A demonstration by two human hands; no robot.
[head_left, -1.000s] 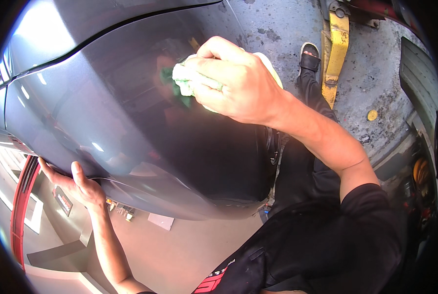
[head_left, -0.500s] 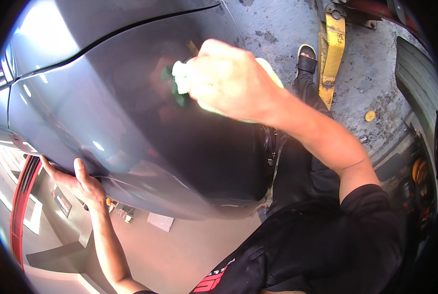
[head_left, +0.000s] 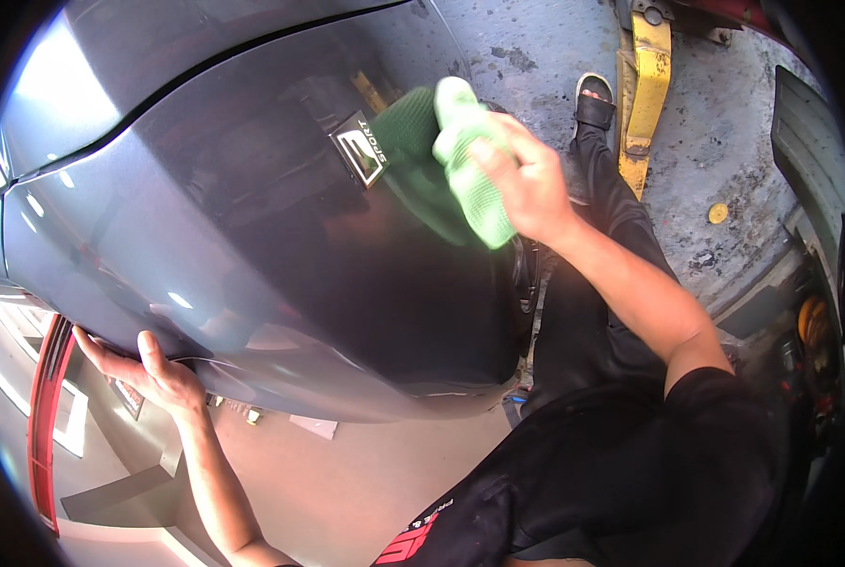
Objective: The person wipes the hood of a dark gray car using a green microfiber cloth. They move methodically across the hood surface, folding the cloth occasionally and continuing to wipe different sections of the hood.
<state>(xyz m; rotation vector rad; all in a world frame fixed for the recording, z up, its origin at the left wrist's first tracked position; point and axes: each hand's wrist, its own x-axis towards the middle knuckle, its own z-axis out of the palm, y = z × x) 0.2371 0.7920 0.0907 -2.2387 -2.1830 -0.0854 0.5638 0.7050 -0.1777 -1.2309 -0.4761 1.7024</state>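
A dark grey car body panel with a glossy finish fills the left and middle of the view. On it sits a small silver and black badge. My right hand grips a bunched green cloth, just right of the badge. The cloth appears lifted off the panel, which mirrors its green; its edges are slightly blurred. At the panel's lower left edge rests my left hand, thumb and fingers apart, touching the car and holding nothing.
A yellow lift arm stands on the stained blue-grey floor at upper right. Beside it is my sandalled foot. A round yellow disc lies further right. A red post rises at lower left.
My right hand has moved right, off the spot it covered, carrying the green cloth with it. The badge has come into view. My left hand stays on the panel edge.
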